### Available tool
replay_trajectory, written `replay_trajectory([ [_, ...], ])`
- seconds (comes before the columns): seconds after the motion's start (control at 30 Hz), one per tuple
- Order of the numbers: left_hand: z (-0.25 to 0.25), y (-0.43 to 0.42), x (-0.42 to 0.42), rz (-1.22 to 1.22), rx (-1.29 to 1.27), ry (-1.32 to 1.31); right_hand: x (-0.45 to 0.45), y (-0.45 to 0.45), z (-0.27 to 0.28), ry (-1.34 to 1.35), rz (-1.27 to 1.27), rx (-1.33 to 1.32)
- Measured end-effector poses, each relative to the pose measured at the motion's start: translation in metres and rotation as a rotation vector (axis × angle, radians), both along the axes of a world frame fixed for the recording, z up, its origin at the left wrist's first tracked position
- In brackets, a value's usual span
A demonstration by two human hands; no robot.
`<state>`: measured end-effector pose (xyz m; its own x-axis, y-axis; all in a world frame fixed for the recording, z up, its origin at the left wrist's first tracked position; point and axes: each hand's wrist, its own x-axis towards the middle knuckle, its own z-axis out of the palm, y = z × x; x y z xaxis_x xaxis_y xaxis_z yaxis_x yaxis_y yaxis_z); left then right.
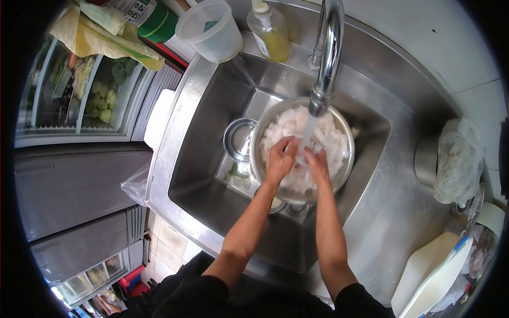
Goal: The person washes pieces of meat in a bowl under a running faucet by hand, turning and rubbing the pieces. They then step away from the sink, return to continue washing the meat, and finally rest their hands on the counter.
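A round metal bowl (256, 153) stands in the sink, heaped with pale, whitish, wet pieces of food (286, 123) that look like raw seafood. Water runs from the faucet (319, 100) straight down between my hands. My left hand (282, 156) is over the middle of the heap, its fingers curled together. Close beside it, my right hand (317, 163) has its fingers bent inward at the same spot. The fingertips meet the pale pieces, but water and glare hide exactly what they grip.
The steel sink (199, 153) surrounds the bowl, with a small round metal container (238, 139) left of it. A plastic tub (209, 32) and a soap bottle (269, 34) stand on the back rim. A plastic bag (460, 159) and a white container (427, 270) are at right.
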<state>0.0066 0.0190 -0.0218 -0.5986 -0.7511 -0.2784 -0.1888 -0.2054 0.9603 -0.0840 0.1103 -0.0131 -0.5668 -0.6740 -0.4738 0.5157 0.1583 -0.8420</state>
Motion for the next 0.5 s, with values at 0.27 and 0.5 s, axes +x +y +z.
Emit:
replay_trajectory([
  [0.27,-0.001,0.001,0.003,-0.040,-0.098,-0.061,-0.009,0.002,0.003,-0.026,0.045,0.006],
  [0.5,-0.009,0.006,0.000,0.053,0.084,-0.030,-0.002,0.001,0.007,0.043,-0.050,0.002],
])
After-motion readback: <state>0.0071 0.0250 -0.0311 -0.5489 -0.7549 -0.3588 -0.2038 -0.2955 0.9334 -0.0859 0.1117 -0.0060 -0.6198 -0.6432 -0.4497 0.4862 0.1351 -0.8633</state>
